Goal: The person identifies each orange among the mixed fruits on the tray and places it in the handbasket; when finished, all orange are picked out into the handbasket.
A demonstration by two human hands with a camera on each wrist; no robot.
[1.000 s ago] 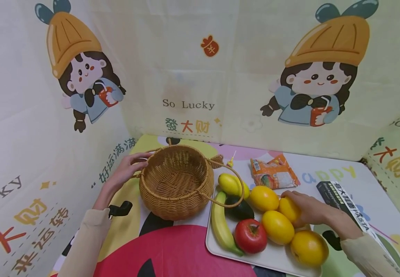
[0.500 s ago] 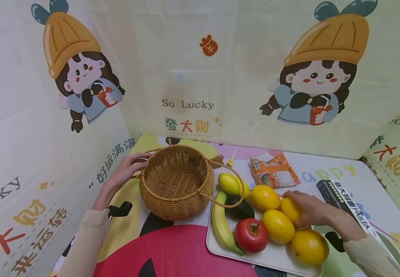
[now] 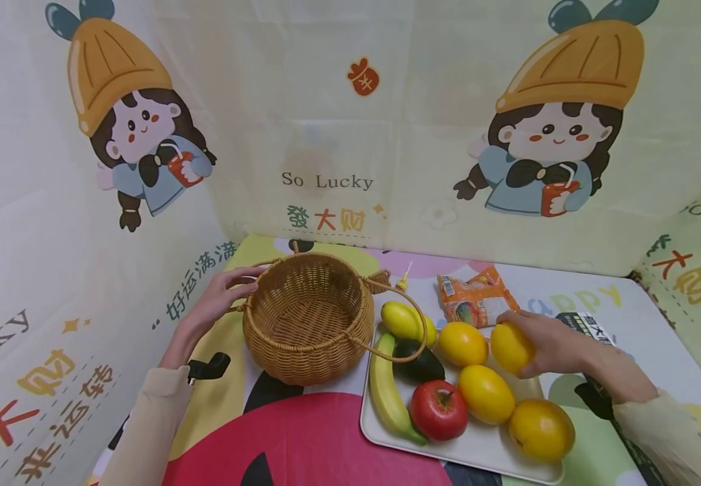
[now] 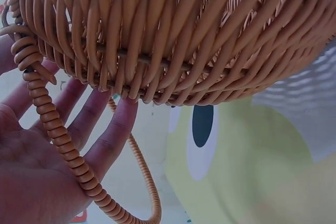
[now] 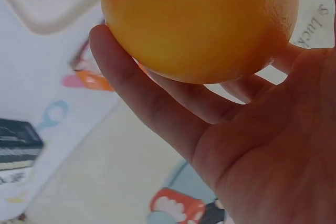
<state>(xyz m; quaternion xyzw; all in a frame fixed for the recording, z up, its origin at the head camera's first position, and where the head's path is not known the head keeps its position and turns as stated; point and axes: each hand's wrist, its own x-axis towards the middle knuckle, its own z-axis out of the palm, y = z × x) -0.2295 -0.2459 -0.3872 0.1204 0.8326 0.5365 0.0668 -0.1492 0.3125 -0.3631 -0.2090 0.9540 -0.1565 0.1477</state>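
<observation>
My right hand [image 3: 553, 344] grips an orange [image 3: 512, 347], its fingers and thumb around the fruit, over the right part of the white tray [image 3: 407, 451]. The right wrist view shows the same orange [image 5: 199, 22] against the fingers. On the tray lie several more oranges [image 3: 486, 395], a red apple [image 3: 438, 410], a banana [image 3: 384, 388], a dark avocado [image 3: 419, 364] and a yellow lemon [image 3: 401, 320]. My left hand [image 3: 219, 295] touches the left side of the wicker basket [image 3: 307, 347]; fairly straight fingers meet the weave [image 4: 173, 40], with a coiled handle [image 4: 63, 140] crossing the palm.
An orange snack packet [image 3: 478, 297] lies behind the tray. A pasta box [image 3: 583, 325] on the right is partly hidden by my right arm. The basket's right handle [image 3: 426, 337] hangs over the tray's fruit. A patterned cloth wall [image 3: 423, 202] stands at the back.
My right hand has lifted the orange slightly off the tray and moved a little up and right. The left hand stays at the basket.
</observation>
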